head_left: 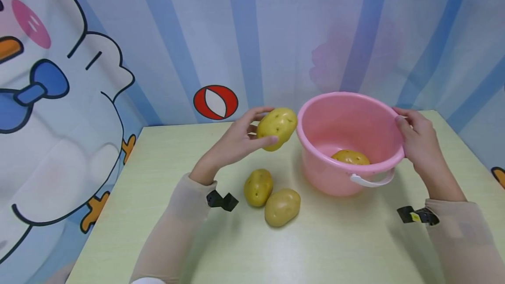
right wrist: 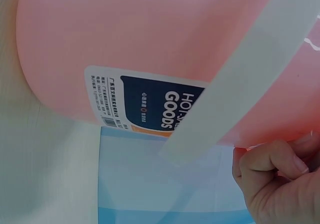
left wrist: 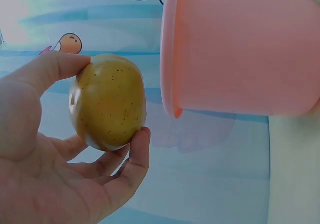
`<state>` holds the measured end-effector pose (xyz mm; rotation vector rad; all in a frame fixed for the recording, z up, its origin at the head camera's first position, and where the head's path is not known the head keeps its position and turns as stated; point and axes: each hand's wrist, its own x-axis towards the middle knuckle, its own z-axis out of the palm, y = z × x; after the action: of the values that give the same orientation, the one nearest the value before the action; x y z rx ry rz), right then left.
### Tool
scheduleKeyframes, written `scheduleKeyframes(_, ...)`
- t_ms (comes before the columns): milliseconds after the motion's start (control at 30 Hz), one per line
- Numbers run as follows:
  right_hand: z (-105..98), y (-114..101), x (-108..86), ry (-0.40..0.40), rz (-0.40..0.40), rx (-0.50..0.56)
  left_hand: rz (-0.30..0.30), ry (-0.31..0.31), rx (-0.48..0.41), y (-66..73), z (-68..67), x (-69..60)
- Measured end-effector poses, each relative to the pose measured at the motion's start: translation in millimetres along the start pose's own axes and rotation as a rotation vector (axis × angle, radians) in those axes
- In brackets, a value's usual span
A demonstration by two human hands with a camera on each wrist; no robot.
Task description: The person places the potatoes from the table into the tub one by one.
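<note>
Between the thumb and fingers of my left hand is a yellow potato, held up beside the left rim of a pink bucket. The left wrist view shows that potato pinched a short way from the bucket's rim. My right hand grips the bucket's right rim, thumb on the inside. One potato lies in the bucket; its lower part is hidden by the front wall. On the table, two more potatoes, a greener one and a paler one, lie together left of the bucket.
A white handle hangs down at the bucket's front. The pale table ends at the back against a blue striped cloth printed with cartoons. A printed label is stuck on the bucket's side.
</note>
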<state>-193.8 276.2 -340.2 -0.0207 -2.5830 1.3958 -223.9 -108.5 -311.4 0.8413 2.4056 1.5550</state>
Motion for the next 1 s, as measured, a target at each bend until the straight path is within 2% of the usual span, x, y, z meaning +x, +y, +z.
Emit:
scheduleKeyframes(300,0,0,0.9,0.0,0.006,0.006,0.034,-0.003,-0.021,9.1,3.7,6.5)
scheduleKeyframes(1000,1,0,1.2,0.004,0.009,0.012,0.065,-0.034,-0.031,30.2,7.4,20.9)
